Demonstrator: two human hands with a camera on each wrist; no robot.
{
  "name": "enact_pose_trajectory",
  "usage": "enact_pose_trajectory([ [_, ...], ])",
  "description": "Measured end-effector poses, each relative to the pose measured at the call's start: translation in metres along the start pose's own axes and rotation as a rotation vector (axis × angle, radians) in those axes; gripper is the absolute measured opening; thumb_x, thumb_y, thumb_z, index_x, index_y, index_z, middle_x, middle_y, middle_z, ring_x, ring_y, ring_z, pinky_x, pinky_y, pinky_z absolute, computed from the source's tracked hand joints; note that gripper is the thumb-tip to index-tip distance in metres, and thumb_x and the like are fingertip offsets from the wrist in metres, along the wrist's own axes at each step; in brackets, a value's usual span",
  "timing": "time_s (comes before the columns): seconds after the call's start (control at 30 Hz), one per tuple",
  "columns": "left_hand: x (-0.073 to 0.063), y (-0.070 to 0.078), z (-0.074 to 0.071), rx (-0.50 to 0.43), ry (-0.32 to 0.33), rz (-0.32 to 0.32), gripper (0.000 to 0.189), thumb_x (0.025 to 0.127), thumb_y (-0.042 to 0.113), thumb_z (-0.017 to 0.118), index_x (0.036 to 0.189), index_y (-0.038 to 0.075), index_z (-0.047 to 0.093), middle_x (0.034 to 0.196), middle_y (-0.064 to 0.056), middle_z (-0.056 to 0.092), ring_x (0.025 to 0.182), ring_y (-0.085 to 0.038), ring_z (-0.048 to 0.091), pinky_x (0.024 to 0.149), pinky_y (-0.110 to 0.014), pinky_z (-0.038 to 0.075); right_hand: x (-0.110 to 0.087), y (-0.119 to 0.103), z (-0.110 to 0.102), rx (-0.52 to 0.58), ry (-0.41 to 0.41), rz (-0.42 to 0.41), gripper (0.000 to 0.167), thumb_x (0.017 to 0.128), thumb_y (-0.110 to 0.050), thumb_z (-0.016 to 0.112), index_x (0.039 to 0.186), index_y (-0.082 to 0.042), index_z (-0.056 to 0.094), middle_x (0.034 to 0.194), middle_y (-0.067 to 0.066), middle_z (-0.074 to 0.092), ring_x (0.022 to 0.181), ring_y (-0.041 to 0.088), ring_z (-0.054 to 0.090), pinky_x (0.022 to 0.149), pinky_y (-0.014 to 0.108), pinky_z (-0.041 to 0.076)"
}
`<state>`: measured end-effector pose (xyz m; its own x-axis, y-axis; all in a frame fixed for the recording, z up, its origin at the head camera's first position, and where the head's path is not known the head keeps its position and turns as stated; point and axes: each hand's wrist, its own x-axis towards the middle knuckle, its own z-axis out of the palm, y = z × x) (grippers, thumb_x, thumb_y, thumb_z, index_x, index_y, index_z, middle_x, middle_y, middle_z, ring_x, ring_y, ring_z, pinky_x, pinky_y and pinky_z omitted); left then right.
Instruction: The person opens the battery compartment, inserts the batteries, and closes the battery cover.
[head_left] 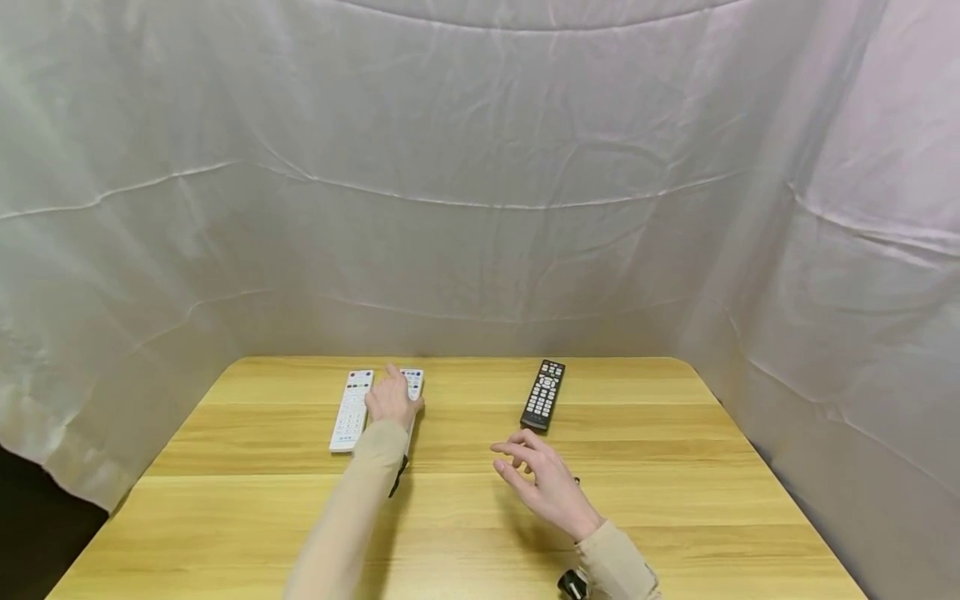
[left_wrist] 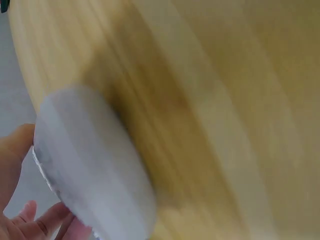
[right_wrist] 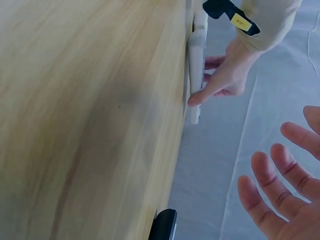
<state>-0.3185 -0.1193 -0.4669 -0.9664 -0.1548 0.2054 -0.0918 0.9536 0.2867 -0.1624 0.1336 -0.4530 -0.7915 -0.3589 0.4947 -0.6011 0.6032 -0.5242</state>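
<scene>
The left hand (head_left: pixel 392 398) pinches a white remote (head_left: pixel 414 385) by its edges, well left of the black remote (head_left: pixel 543 396); the second white remote (head_left: pixel 352 412) lies farther left of it. The right hand (head_left: pixel 547 487), on its near side, holds nothing, fingers loose. A slipping thumb could drop the pinched remote; a leftward swing might knock its neighbour.

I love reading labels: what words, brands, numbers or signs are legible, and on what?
Nothing reads clearly.
Loose white remote: button markings too small.
Held white remote in the left hand: partly covered, markings too small.
Black remote: button markings too small.
Yellow tag on the left wrist band: too blurred.
</scene>
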Motion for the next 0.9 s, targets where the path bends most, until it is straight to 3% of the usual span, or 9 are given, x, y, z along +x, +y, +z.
enact_pose_trajectory([
  [0.17, -0.004, -0.002, 0.005, 0.041, -0.003, 0.004, 0.088, 0.081, 0.042, 0.082, 0.141, -0.008, 0.042, 0.077, -0.016, 0.067, 0.059, -0.021, 0.053, 0.052, -0.033, 0.049, 0.001, 0.001, 0.0, 0.006, 0.03, -0.003, 0.022, 0.098, -0.019, 0.065, 0.117, -0.01, 0.073, 0.107, 0.002, 0.065, 0.082, 0.005, 0.055, 0.069, 0.028, 0.058],
  [0.27, -0.006, -0.003, 0.008, 0.046, 0.023, 0.014, 0.084, 0.083, 0.043, 0.08, 0.138, -0.008, 0.043, 0.08, -0.018, 0.068, 0.064, -0.026, 0.06, 0.054, -0.036, 0.054, 0.002, 0.001, -0.002, 0.016, 0.059, -0.001, 0.021, 0.097, -0.017, 0.066, 0.115, -0.009, 0.073, 0.106, 0.005, 0.066, 0.081, 0.003, 0.056, 0.069, 0.028, 0.058],
  [0.37, -0.008, -0.003, 0.01, 0.049, 0.019, 0.028, 0.075, 0.088, 0.046, 0.074, 0.134, -0.007, 0.046, 0.098, -0.024, 0.069, 0.089, -0.038, 0.066, 0.079, -0.045, 0.06, 0.002, 0.002, -0.005, 0.025, 0.081, 0.001, 0.019, 0.097, -0.015, 0.067, 0.114, -0.009, 0.074, 0.104, 0.004, 0.066, 0.082, 0.001, 0.056, 0.069, 0.029, 0.058],
  [0.47, -0.009, 0.003, 0.013, 0.047, -0.015, 0.082, 0.07, 0.093, 0.046, 0.067, 0.133, -0.008, 0.047, 0.125, -0.031, 0.061, 0.122, -0.048, 0.055, 0.11, -0.053, 0.048, 0.003, 0.003, -0.007, 0.033, 0.105, -0.002, 0.015, 0.096, -0.013, 0.067, 0.109, -0.01, 0.074, 0.101, 0.001, 0.066, 0.081, 0.0, 0.055, 0.068, 0.028, 0.058],
  [0.63, -0.012, 0.023, 0.017, 0.053, -0.085, 0.305, 0.071, 0.098, 0.044, 0.06, 0.144, -0.006, 0.042, 0.147, -0.032, 0.046, 0.143, -0.047, 0.037, 0.128, -0.053, 0.027, 0.006, 0.007, -0.012, 0.042, 0.167, -0.023, 0.01, 0.094, -0.009, 0.068, 0.103, -0.009, 0.075, 0.095, -0.001, 0.067, 0.081, 0.0, 0.056, 0.064, 0.027, 0.058],
  [0.77, -0.021, 0.043, 0.02, 0.002, -0.159, 0.512, 0.066, 0.101, 0.042, 0.056, 0.151, 0.003, 0.039, 0.158, -0.025, 0.037, 0.15, -0.043, 0.028, 0.131, -0.055, 0.018, 0.007, 0.012, -0.015, 0.059, 0.245, -0.043, 0.01, 0.093, -0.006, 0.069, 0.102, -0.007, 0.074, 0.09, 0.003, 0.068, 0.079, 0.001, 0.058, 0.061, 0.023, 0.057],
  [0.9, -0.032, 0.065, 0.021, -0.019, -0.237, 0.66, 0.062, 0.103, 0.043, 0.05, 0.155, 0.012, 0.035, 0.164, -0.017, 0.029, 0.155, -0.04, 0.02, 0.132, -0.055, 0.013, 0.008, 0.017, -0.019, 0.08, 0.322, -0.066, 0.01, 0.094, -0.003, 0.067, 0.101, -0.004, 0.074, 0.088, 0.009, 0.071, 0.078, 0.003, 0.059, 0.06, 0.021, 0.056],
])
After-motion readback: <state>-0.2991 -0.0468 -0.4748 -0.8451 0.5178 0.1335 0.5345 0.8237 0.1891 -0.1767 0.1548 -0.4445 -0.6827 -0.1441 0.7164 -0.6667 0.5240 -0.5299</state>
